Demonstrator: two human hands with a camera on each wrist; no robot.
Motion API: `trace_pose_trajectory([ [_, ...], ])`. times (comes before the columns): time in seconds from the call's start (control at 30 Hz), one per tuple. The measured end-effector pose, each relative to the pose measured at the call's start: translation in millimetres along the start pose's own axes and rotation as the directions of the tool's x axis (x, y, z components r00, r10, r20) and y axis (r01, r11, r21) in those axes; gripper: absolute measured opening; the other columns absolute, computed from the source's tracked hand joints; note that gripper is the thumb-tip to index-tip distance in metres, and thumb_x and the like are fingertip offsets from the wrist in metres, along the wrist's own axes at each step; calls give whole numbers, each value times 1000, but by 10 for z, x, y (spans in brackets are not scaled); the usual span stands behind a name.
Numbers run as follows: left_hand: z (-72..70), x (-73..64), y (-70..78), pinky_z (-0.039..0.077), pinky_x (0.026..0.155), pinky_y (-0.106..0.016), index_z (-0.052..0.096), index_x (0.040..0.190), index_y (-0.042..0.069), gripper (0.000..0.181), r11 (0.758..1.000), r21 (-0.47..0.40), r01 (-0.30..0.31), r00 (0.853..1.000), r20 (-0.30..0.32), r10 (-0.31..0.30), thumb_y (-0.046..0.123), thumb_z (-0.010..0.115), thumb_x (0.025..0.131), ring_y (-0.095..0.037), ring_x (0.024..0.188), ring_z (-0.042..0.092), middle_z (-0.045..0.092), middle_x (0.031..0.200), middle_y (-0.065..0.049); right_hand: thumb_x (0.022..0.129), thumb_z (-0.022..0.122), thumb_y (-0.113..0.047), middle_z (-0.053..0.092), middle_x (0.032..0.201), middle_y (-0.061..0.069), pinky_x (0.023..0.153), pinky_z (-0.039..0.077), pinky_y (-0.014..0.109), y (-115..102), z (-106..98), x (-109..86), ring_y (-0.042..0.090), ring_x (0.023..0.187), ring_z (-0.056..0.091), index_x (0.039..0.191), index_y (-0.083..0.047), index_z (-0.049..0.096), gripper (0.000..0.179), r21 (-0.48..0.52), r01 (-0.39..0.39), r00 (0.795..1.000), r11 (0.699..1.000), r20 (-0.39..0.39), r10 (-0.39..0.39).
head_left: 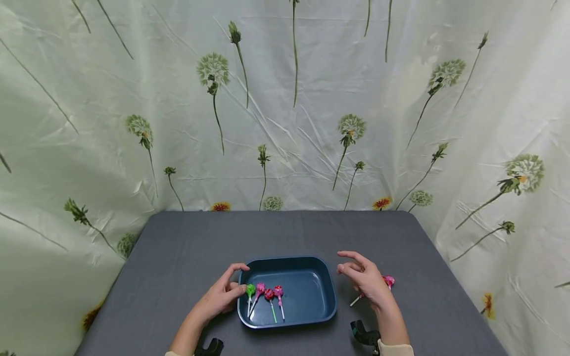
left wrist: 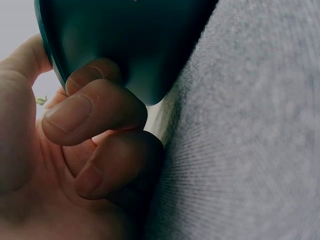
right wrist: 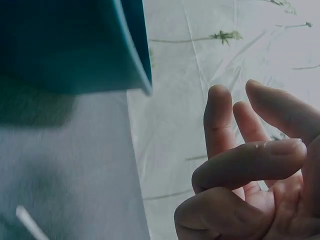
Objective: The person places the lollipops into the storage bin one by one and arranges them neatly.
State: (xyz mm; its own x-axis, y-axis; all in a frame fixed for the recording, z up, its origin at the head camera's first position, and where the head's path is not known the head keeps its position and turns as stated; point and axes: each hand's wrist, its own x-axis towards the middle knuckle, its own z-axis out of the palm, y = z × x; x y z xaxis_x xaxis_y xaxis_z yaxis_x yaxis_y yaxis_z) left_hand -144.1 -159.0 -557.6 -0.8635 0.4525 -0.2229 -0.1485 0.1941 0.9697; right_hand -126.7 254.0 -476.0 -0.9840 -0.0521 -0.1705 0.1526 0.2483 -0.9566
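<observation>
My left hand [head_left: 218, 295] grips the left rim of a dark blue tray [head_left: 309, 294], thumb on the edge. In the left wrist view, other fingers [left wrist: 100, 112] curl against the tray's outer wall [left wrist: 135, 45]. Inside the tray's left half lie several wrapped lollipops: a green one [head_left: 250, 290], pink ones and a red one [head_left: 269, 295] on a green stick. My right hand [head_left: 369, 283] hovers right of the tray with loosely bent fingers, holding nothing. Partly hidden beneath it on the table are a pink-red lollipop head [head_left: 389, 281] and a white stick [head_left: 355, 300]; how many lie there I cannot tell.
A grey cloth-covered table [head_left: 200, 237] carries everything. Behind it and at both sides hangs a pale curtain [head_left: 285, 123] printed with dandelions. Black wrist devices [head_left: 365, 333] are strapped on both wrists.
</observation>
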Motion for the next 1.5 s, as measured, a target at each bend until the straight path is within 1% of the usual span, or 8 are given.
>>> trace_pose_trajectory([
  [0.17,17,6,-35,38,50,-22,35,152,19,54,999,-9,36,999,-7,-36,27,62,106,-10,49,40,50,67,5,102,72,-21,78,93,-1,56,39,27,97,-115,-64,9,54,39,148,-5,56,51,10,-47,996,999,-74,48],
  [0.33,15,0,-14,38,50,-23,35,152,19,54,999,-5,38,999,-19,-38,27,62,106,-10,50,40,50,67,4,102,71,-20,79,94,-1,56,40,28,198,-221,-134,10,52,38,150,-8,55,52,39,-98,985,994,-139,103],
  [0.57,2,3,21,38,50,-23,35,153,19,55,999,14,30,999,-37,-30,25,63,106,-10,49,41,50,67,2,101,72,-16,79,90,-4,55,40,25,293,-315,-183,7,53,40,148,-4,55,51,68,-75,975,995,-203,88],
  [0.67,-1,7,22,39,50,-23,35,153,20,55,999,18,31,999,-43,-30,25,63,106,-11,49,41,50,67,2,101,72,-15,78,88,-6,55,40,24,331,-341,-196,7,53,39,146,-6,56,49,79,-87,968,993,-229,103],
  [0.9,5,8,13,39,50,-23,36,152,20,55,999,16,42,998,-50,-41,26,64,105,-11,50,41,50,67,2,101,72,-15,73,81,-11,55,39,23,440,-393,-238,7,54,39,150,-5,53,53,59,-147,955,987,-253,157],
  [1.03,12,4,18,39,50,-23,36,152,21,55,999,22,40,998,-48,-39,26,64,105,-11,50,41,49,67,2,101,72,-17,73,80,-9,55,39,24,514,-387,-270,8,53,39,151,-6,53,55,56,-187,947,981,-255,195],
  [1.37,4,17,19,39,50,-23,35,153,19,55,999,19,35,999,-32,-34,25,63,106,-11,50,41,49,67,2,98,76,-19,75,76,-6,48,32,23,686,-337,-274,6,46,34,148,-5,57,55,75,-216,940,973,-253,228],
  [1.5,4,21,20,39,50,-23,35,153,19,55,999,27,31,999,-31,-30,25,63,106,-11,50,41,49,67,2,97,77,-21,74,75,-6,47,30,23,712,-308,-266,6,45,33,147,-4,57,56,44,-253,935,967,-246,256],
])
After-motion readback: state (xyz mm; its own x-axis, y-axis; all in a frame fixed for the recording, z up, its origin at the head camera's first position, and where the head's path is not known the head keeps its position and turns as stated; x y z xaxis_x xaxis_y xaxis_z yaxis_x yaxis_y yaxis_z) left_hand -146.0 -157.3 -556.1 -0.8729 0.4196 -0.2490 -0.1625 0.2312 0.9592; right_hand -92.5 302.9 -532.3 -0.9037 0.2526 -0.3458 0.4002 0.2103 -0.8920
